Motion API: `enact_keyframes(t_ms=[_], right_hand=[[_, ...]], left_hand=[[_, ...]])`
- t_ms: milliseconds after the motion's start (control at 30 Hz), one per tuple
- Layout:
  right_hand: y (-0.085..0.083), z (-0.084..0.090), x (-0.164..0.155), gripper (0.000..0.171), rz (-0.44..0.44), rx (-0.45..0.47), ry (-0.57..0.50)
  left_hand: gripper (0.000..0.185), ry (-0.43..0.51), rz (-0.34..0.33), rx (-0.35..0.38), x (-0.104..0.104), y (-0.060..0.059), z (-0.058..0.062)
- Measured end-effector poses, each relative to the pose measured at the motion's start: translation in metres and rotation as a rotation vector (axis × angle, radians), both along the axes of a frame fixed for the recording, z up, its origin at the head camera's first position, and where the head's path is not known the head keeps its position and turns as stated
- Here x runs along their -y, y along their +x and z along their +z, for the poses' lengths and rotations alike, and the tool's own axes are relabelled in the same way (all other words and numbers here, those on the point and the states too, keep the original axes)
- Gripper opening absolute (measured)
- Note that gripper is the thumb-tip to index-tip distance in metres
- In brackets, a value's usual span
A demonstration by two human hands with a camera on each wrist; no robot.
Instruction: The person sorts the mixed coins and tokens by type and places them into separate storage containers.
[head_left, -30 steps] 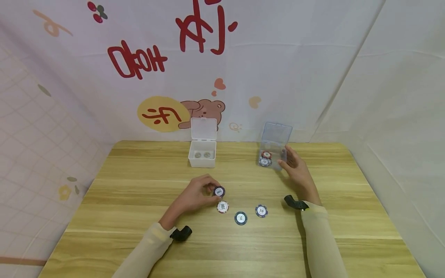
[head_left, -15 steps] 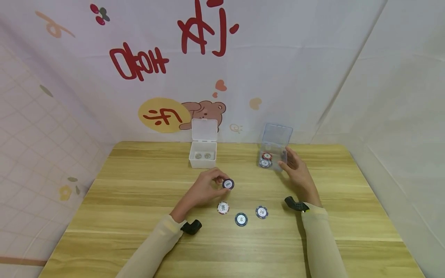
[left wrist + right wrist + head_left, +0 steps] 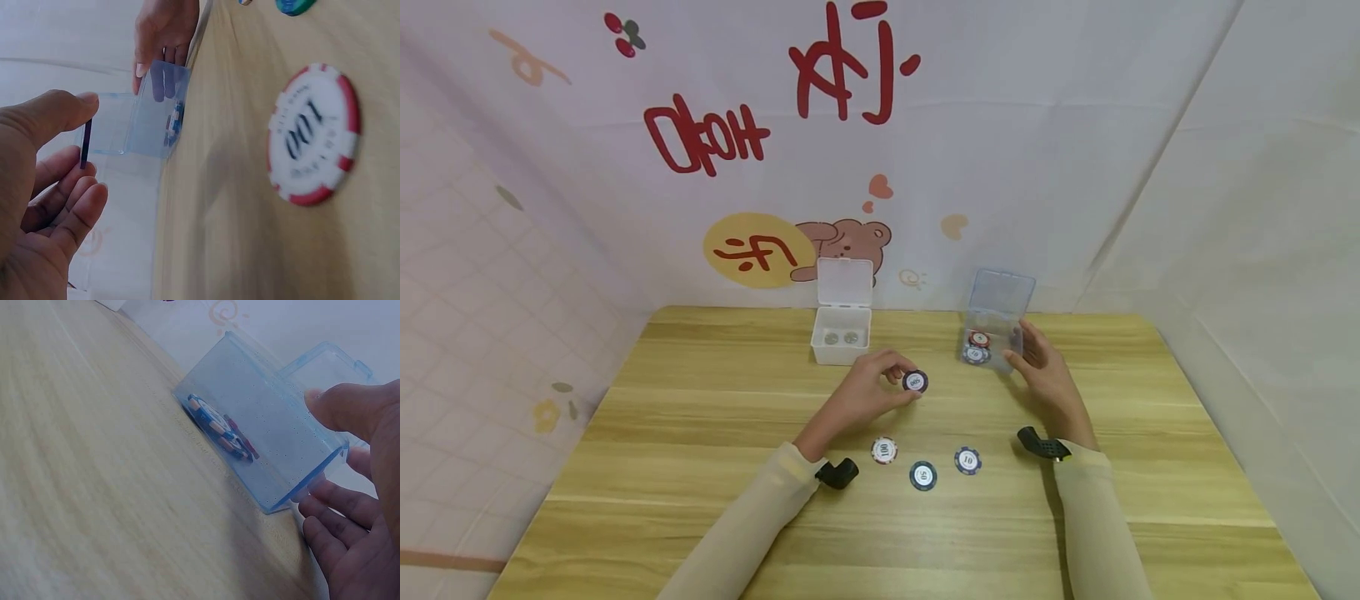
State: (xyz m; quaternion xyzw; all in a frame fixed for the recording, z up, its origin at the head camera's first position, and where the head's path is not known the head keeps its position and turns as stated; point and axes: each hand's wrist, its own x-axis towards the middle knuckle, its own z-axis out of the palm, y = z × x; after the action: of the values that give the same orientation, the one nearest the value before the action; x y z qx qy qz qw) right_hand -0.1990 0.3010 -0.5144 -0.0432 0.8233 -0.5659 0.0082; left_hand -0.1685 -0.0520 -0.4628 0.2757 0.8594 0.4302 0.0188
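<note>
Between thumb and fingertips, my left hand [image 3: 868,393] pinches a dark poker chip [image 3: 915,382] marked 500, held above the table's middle. In the left wrist view that chip [image 3: 86,144] appears edge-on. My right hand [image 3: 1051,379] grips the right side of a clear bluish plastic box [image 3: 294,434], thumb at the top edge and fingers along the outer side. The box's lid [image 3: 1002,293] stands raised at the back. Inside lie a red-edged chip [image 3: 979,338] and a blue-and-white chip [image 3: 976,356], toward the left.
Three chips lie flat in front: a red-and-white 100 [image 3: 884,451], a dark green 50 [image 3: 923,476] and a blue 10 [image 3: 967,461]. A white box [image 3: 841,356] with raised lid and silver coins [image 3: 851,337] stands back left. A printed cloth wall [image 3: 1075,167] rises behind the table.
My left hand has carried the 500 chip from beside the 100 chip rightward and farther back, toward the clear box. The right hand keeps its grip on the box.
</note>
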Motion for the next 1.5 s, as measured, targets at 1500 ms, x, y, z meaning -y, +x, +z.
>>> enact_keyframes(t_ms=[1500], right_hand=[[0.005, 0.015, 0.005, 0.079, 0.004, 0.033, -0.001]], left_hand=[[0.035, -0.033, -0.025, -0.049, -0.080, -0.054, 0.014]])
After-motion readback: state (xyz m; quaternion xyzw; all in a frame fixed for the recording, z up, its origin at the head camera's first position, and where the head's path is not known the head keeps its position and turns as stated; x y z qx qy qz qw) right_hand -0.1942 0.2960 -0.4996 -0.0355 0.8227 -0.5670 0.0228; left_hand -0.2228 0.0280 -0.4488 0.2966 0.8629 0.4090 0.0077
